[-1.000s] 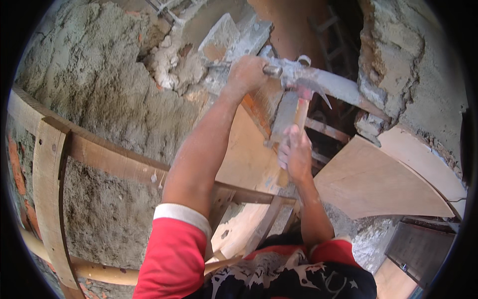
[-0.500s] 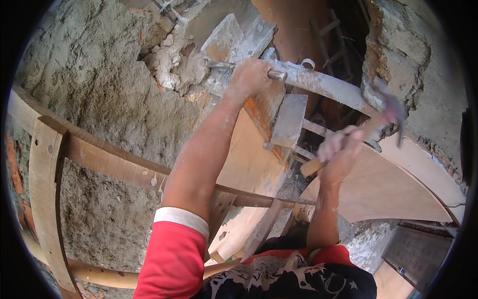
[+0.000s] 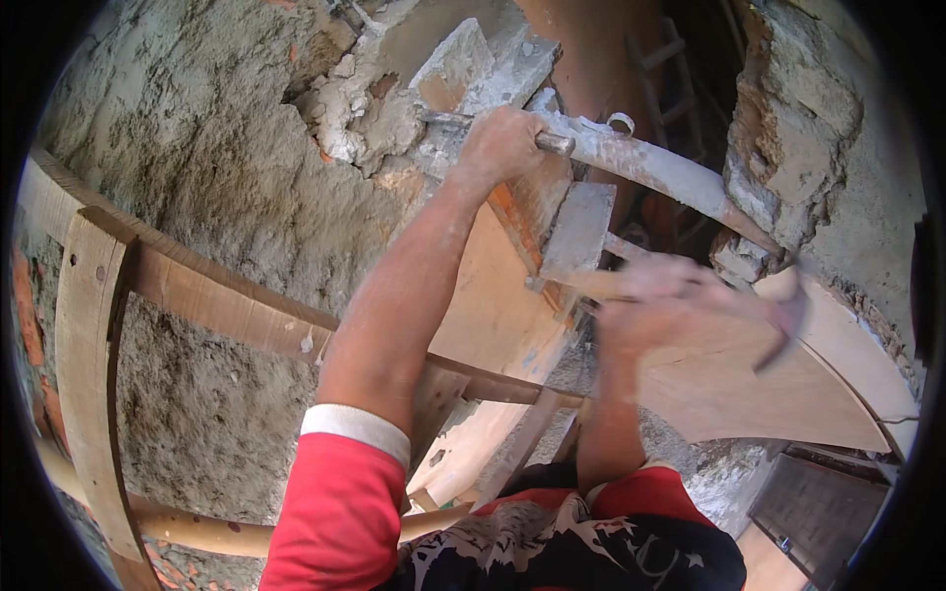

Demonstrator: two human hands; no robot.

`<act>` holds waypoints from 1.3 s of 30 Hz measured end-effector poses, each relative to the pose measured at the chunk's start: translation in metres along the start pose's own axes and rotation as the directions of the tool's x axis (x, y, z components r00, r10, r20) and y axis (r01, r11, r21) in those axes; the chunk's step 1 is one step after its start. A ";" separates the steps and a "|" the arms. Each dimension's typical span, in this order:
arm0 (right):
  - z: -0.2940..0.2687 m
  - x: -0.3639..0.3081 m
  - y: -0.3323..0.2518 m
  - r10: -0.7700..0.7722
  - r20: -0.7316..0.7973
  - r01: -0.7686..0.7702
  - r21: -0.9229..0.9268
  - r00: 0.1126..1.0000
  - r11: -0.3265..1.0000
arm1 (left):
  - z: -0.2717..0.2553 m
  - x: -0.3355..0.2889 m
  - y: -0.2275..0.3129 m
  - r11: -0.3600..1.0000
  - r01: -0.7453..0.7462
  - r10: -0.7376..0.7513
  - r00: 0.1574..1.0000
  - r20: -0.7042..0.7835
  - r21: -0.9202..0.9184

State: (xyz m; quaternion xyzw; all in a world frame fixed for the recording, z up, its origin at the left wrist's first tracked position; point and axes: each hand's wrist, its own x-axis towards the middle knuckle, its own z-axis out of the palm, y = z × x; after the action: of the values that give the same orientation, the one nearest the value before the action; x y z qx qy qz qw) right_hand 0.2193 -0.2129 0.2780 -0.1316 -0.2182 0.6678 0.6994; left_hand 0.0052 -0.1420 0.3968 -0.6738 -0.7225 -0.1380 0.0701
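My left hand [image 3: 501, 148] is closed around a metal chisel [image 3: 556, 144]. Its blunt end sticks out on the right of my fist, and its other end meets the broken masonry [image 3: 370, 123] on the left. My right hand [image 3: 655, 295], smeared by motion, grips the wooden handle of a hammer [image 3: 788, 317]. The hammer's blurred head is out to the right, well apart from the chisel. Just beyond my left fist lies a whitish, dust-covered curved bar [image 3: 645, 172]. Below it, a grey dusty board [image 3: 579, 231] stands next to an orange-brown edge.
A rough plastered wall [image 3: 217, 177] fills the left. Wooden rails [image 3: 222, 300] and an upright plank [image 3: 87, 364] cross in front of it. Thin plywood sheets [image 3: 759, 384] lie at lower right. Beyond the curved bar is a dark opening with a ladder [image 3: 675, 94]; broken wall [image 3: 808, 128] borders it.
My right hand has swung the hammer lower, its head dropping and the handle turning nearly level. My left hand keeps its hold on the chisel, and the view has shifted slightly.
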 end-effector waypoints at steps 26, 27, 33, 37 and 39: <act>0.010 -0.028 -0.007 0.508 -0.082 -0.515 -0.181 0.857 0.838 | 0.013 -0.007 -0.016 0.993 -0.053 0.047 0.997 0.056 0.108; 0.010 -0.030 -0.006 0.615 -0.081 -0.609 -0.284 0.785 0.740 | 0.015 -0.010 -0.019 0.992 -0.065 0.059 0.997 0.058 0.110; 0.019 -0.025 0.039 0.348 -0.180 -0.355 -0.004 0.920 0.935 | 0.017 0.002 -0.017 0.988 -0.081 0.075 0.996 0.054 0.130; 0.014 -0.034 0.026 0.662 -0.004 -0.650 -0.199 0.749 0.734 | 0.023 -0.011 -0.041 0.950 -0.206 0.162 0.967 0.195 0.233; 0.007 -0.029 0.018 0.558 -0.057 -0.558 -0.192 0.828 0.807 | 0.030 -0.020 -0.045 0.929 -0.253 0.172 0.941 0.290 0.271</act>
State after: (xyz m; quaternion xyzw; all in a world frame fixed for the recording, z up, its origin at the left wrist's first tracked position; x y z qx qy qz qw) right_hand 0.1997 -0.2416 0.2721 -0.2586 -0.2368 0.8183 0.4554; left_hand -0.0357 -0.1545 0.3575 -0.7420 -0.6600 0.0734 0.0920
